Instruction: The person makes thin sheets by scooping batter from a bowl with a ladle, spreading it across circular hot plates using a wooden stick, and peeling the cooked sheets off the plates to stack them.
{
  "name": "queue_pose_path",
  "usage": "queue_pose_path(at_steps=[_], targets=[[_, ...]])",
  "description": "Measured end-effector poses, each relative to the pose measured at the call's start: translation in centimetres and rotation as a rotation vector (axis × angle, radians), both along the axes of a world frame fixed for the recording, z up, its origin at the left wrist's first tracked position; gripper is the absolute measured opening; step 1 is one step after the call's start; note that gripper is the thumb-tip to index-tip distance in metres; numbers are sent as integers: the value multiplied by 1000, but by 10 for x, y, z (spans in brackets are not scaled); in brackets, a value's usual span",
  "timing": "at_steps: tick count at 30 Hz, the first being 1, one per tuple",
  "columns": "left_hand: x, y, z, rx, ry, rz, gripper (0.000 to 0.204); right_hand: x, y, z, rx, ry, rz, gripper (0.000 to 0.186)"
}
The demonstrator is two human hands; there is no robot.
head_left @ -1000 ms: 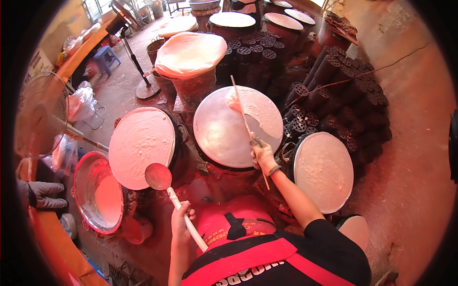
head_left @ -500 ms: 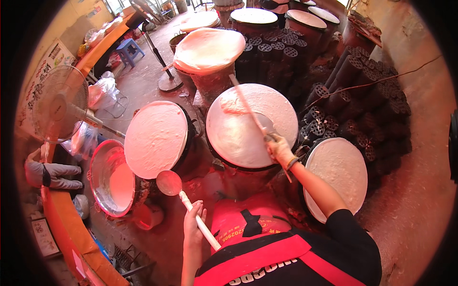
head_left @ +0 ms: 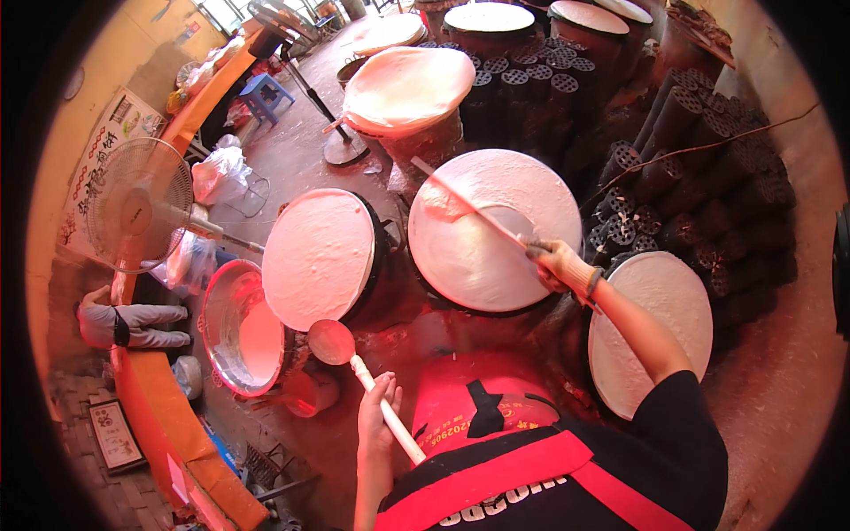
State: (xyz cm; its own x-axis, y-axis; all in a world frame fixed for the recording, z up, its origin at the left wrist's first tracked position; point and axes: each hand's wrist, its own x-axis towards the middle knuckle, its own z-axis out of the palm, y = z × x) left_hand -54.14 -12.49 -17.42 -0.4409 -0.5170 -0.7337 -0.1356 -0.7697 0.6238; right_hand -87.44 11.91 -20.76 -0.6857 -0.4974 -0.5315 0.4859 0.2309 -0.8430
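Right hand [head_left: 558, 264] grasps thin stick [head_left: 482, 214], which is slanting over round griddle [head_left: 474, 259], partly covered by pale batter [head_left: 522, 177]. Left hand [head_left: 376, 416] grasps handle of ladle [head_left: 362, 372], cup toward metal basin [head_left: 227, 305] at left side.

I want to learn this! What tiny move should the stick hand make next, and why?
Probably the right hand should sweep the stick around toward the near side of the middle griddle: a lump of pale batter lies beside the stick, while that side looks smooth and less coated.
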Motion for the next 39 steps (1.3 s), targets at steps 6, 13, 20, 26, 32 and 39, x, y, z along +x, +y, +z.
queue_pose_path(at_steps=[6,13,20,26,32,39], targets=[[19,13,7,-6,-72,38,23,-29,24,9,149,-14,154,30],[14,5,15,-23,-91,-44,23,16,28,-4,13,8,291,38],[-14,-31,9,-5,-49,-255,23,66,26,-29,-116,41,-492,24],[-28,-78,13,-50,-12,-508,19,149,-12,2,-4,28,-143,33],[-9,-137,-5,-145,27,-677,21,268,-14,-25,128,386,-266,50],[58,-204,-23,-349,96,-654,29,194,-256,-79,-177,363,-683,35]])
